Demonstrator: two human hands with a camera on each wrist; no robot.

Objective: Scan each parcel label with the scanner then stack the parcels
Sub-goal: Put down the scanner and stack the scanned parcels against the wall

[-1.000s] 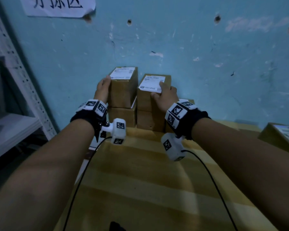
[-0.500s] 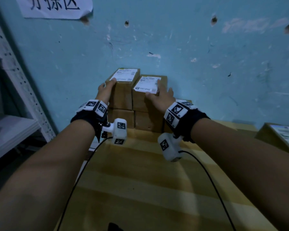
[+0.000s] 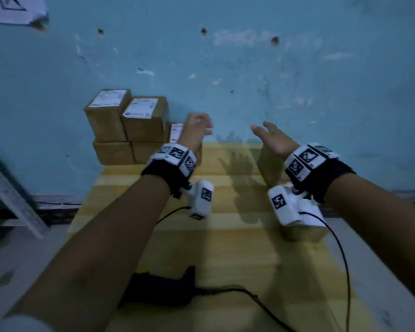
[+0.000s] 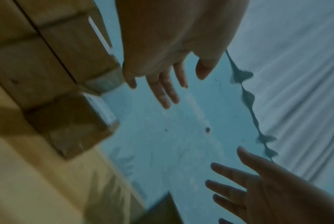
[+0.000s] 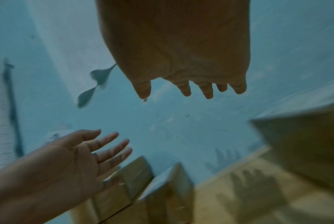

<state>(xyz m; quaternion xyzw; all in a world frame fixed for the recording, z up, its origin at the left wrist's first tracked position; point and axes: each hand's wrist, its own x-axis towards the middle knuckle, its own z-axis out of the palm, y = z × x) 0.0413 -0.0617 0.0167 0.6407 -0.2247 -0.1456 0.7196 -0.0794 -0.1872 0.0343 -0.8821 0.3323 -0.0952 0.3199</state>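
Left hand: the left hand [image 3: 194, 130] is up in the air over the desk, fingers loose and spread, nothing in it. It's just right of the parcel stack; from the head view its wrist overlaps the low parcel, so can't really tell if it touches. The left wrist view [image 4: 168, 50] shows the palm empty and the fingers straight-ish.

Right hand: the right hand [image 3: 272, 140] is also raised, fingers relaxed and apart, holding nothing. Well apart from the stack, palm turned toward the other hand. Same deal in the right wrist view [image 5: 181, 57].

Stack: brown cardboard parcels with white printed labels on top [image 3: 127, 127], piled at the desk's far left corner, right up against the wall. Two on top side by side, two under them, labels facing up.

Low parcel: one more brown cardboard parcel with a white label [image 3: 175, 131] sits just right of the stack, mostly hidden behind the left wrist.

Right-side parcel: another brown cardboard box [image 3: 302, 232] sits at the desk's right edge under the right wrist camera, only partly visible.

Scanner: the black handheld scanner with a black cable [image 3: 163, 289] lies on the near part of the desk, between the forearms, nobody touching it.

Desk: light yellowish wooden desk [image 3: 225, 248], with both hands' shadows on it.

Wall: scuffed blue painted wall [image 3: 249, 80], white paper sign [image 3: 10, 8] at top left.

Shelf: white metal shelf frame [image 3: 7, 195] off to the left.
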